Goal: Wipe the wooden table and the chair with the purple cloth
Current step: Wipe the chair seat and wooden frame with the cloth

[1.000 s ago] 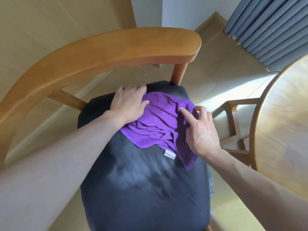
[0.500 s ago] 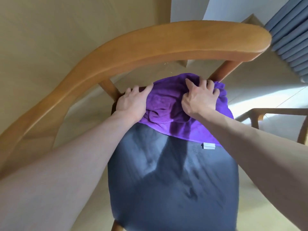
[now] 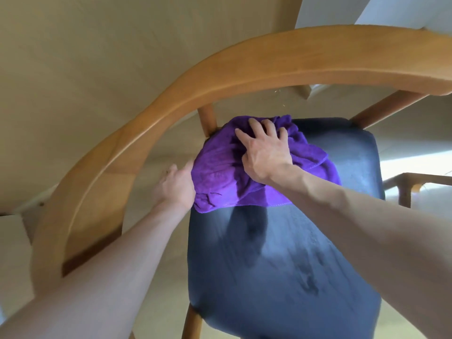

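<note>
Head view: right hand (image 3: pixel 265 152) fingers spread on purple cloth (image 3: pixel 220 172); left hand's (image 3: pixel 175 187) seemingly relaxed.

Daylight enters from the right, leaving a bright, washed-out patch on the floor (image 3: pixel 413 165). The right hand (image 3: pixel 265 152) casts a dark shadow down the seat (image 3: pixel 281 277). Motion blur softens everything, and wide-angle distortion bends the backrest (image 3: pixel 220 77).
</note>
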